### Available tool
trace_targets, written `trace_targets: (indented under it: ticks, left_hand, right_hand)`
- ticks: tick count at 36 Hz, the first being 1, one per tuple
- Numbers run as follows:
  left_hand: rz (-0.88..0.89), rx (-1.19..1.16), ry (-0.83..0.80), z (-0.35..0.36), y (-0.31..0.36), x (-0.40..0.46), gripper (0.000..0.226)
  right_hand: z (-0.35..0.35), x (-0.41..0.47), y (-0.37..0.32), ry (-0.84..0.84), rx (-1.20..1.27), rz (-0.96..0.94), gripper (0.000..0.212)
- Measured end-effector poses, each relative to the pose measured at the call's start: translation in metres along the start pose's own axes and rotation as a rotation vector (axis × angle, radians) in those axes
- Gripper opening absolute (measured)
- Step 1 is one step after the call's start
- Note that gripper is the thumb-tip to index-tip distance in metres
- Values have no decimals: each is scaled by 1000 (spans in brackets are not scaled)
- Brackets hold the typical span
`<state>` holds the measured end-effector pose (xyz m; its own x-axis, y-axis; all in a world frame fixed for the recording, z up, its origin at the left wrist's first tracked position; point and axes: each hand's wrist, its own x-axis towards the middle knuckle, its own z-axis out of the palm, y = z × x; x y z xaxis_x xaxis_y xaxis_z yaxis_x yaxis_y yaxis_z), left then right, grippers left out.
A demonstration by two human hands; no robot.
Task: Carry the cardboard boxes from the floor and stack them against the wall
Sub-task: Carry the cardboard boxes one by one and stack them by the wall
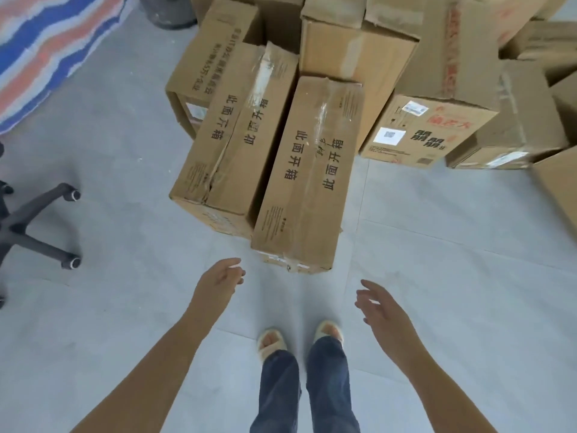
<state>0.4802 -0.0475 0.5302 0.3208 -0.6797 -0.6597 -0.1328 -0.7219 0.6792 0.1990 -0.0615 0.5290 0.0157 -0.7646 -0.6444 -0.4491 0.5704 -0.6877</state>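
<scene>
Two long brown cardboard boxes with black printed characters lie side by side on the grey floor straight ahead, the nearer box (307, 179) to the right and the second box (237, 135) to its left. More boxes crowd behind them, among them a box with red print and white labels (437, 98). My left hand (218, 281) hovers empty, fingers loosely curled, just below the nearer box's front left corner. My right hand (379, 304) is spread open to the right of that box's front end, a little apart from it. Neither hand touches a box.
A black office chair base with castors (37, 226) stands at the left. A blue, red and white striped sheet (46, 42) lies at the top left. More cardboard boxes (559, 189) crowd the right edge. My feet (299, 339) stand on grey tiles.
</scene>
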Motion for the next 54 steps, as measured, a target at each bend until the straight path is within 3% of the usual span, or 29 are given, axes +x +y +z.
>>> trace_targets:
  ticks: [5, 10, 16, 21, 29, 33, 40, 54]
  left_hand:
    - [-111, 8, 49, 47, -39, 93, 33]
    - [-49, -6, 69, 86, -66, 160, 16]
    - [-80, -254, 1, 96, -84, 205, 30]
    - [-93, -347, -67, 99, -84, 209, 24]
    - [-108, -470, -28, 106, -36, 152, 28]
    - [-75, -498, -15, 105, -2, 113, 43]
    - [-82, -500, 26, 87, 48, 28, 22]
    - [60, -497, 29, 36, 102, -153, 29]
  right_hand:
    - [38, 101, 39, 47, 13, 104, 43]
    - [62, 178, 68, 35, 14, 103, 62]
    - [79, 218, 97, -111, 193, 1, 53]
    - [83, 220, 98, -132, 340, 18, 51]
    - [38, 174, 47, -52, 484, 20, 65]
    - [15, 143, 12, 33, 501, 14, 43]
    - [-18, 69, -30, 87, 480, 31, 39]
    - [-67, -106, -92, 94, 483, -94, 31]
